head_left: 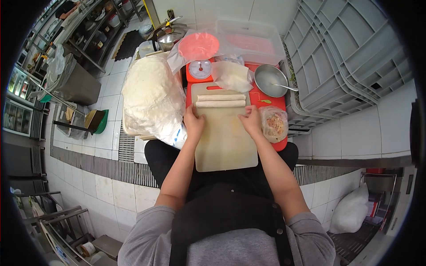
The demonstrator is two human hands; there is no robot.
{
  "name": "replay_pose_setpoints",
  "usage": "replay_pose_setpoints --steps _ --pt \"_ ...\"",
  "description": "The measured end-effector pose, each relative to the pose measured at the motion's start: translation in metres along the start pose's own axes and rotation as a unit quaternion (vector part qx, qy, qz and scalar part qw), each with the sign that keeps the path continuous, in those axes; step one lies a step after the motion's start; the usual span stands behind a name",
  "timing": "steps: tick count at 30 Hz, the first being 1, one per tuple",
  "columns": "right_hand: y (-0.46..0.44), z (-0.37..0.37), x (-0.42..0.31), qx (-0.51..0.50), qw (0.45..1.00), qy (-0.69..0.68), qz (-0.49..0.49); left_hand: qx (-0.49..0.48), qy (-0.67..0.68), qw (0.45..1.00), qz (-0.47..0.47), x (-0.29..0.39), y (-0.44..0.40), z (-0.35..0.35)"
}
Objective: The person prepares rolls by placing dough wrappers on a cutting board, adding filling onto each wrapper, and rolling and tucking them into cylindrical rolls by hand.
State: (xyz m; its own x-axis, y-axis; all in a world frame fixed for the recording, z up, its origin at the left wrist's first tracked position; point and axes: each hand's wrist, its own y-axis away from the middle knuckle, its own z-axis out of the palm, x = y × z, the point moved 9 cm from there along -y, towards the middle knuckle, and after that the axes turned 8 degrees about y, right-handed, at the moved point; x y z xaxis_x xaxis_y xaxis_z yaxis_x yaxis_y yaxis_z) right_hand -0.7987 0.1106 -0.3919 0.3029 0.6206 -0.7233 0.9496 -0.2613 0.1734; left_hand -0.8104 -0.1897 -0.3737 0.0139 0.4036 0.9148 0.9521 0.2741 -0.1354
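Lying side by side toward the far end of one pale cutting board (226,139), two pale rolls (220,104) have parallel long axes running left to right, their ends pointing to the left hand's side and the right hand's side. The left hand (194,122) is at the board's left edge, fingers bent and thumb inward; the right hand (251,120) is at the right edge, thumb and fingers close together. I cannot tell whether either grips anything. Blue marks (179,134) on the plastic at left are too small to read, as is the dial of the single red scale (200,69) beyond the board. At left is one big pale mound (148,88) under clear plastic; at right, one bag of chopped filling (275,124) and, farther off, one metal bowl (265,84) with one spoon (286,87). Far back are one pink bowl (198,46) and one clear tub (266,42).
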Motion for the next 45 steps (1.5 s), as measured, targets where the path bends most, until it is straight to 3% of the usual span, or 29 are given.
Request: replay_pose_setpoints --steps 1,2,4,8,14,24,26,29,31,33,35,40,45 --pt "0.005 -0.012 -0.013 0.064 0.997 0.032 -0.027 0.002 0.005 1.0 0.012 0.003 -0.003 -0.003" --pt "0.003 -0.008 -0.015 0.06 0.997 0.031 -0.029 0.004 0.009 1.0 0.026 0.006 -0.006 -0.006" --pt "0.0 -0.02 -0.036 0.191 0.967 0.088 -0.142 0.01 -0.005 0.999 0.03 0.01 -0.014 -0.006" --pt "-0.018 -0.015 -0.033 0.194 0.967 0.07 -0.148 0.007 -0.014 1.0 0.009 0.014 -0.026 0.003" --pt "-0.031 -0.011 -0.02 0.144 0.985 0.044 -0.079 -0.046 0.002 0.999 -0.028 0.022 -0.033 0.006" --pt "-0.031 -0.023 -0.032 0.102 0.991 0.026 -0.079 -0.016 0.006 1.0 -0.01 0.008 -0.034 0.005" --pt "-0.035 -0.022 -0.03 0.116 0.987 0.02 -0.108 -0.07 0.092 0.993 -0.023 0.002 -0.036 0.018" --pt "-0.044 -0.009 -0.02 0.049 0.993 -0.056 -0.087 -0.07 0.129 0.987 -0.065 0.0 -0.038 0.017" --pt "-0.04 -0.014 -0.023 0.03 0.995 -0.078 -0.055 -0.069 0.057 0.995 -0.048 0.01 -0.038 0.011" --pt "-0.036 -0.019 -0.03 0.048 0.995 -0.058 -0.067 -0.071 -0.015 0.997 -0.03 0.008 -0.039 0.013" --pt "-0.036 -0.021 -0.03 0.069 0.994 -0.037 -0.077 -0.093 0.105 0.989 0.04 -0.002 -0.043 0.029" --pt "-0.04 -0.022 -0.027 0.142 0.98 -0.011 -0.142 -0.106 0.068 0.992 -0.018 0.001 -0.047 0.03" --pt "-0.051 -0.009 -0.017 0.095 0.988 -0.051 -0.114 -0.116 0.042 0.992 -0.027 0.007 -0.047 0.028"
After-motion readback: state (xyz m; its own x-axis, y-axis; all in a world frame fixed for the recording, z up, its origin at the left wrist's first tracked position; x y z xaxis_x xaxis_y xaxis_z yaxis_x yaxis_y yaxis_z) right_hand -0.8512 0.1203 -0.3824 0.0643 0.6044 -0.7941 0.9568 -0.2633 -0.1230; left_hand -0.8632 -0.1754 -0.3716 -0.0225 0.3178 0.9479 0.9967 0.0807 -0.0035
